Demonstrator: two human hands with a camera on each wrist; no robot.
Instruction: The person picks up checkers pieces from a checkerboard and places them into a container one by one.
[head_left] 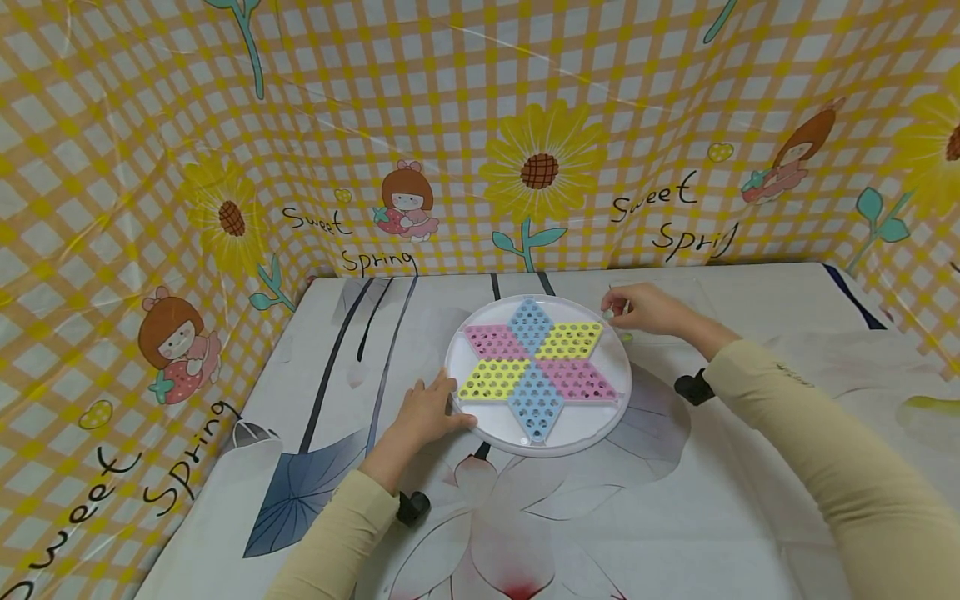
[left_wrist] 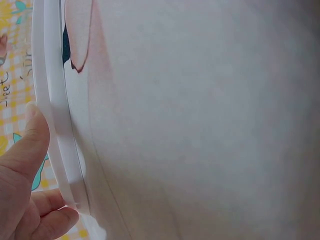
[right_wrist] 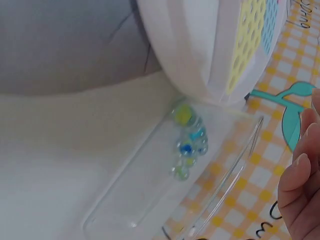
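Observation:
A round white Chinese checkers board (head_left: 465, 350) lies on the table, its star coloured blue, yellow and pink, with rows of holes. My left hand (head_left: 427, 410) holds the board's rim at the near left, thumb and fingers along the edge (left_wrist: 55, 125). At the far right rim, my right hand (head_left: 637, 307) pinches a small pale marble (head_left: 608, 315) at its fingertips. In the right wrist view that hand (right_wrist: 302, 185) shows with bent fingers, the marble hidden. Close by, a clear plastic tray (right_wrist: 135, 175) holds several glass marbles (right_wrist: 186, 148) in yellow-green and blue.
The table is covered by a white cloth (head_left: 337, 333) with printed leaves and flowers. A yellow checked sheet (head_left: 465, 125) with sunflowers hangs upright around the back and left. At the left edge lies a small grey-white item (head_left: 253, 433) that I cannot identify.

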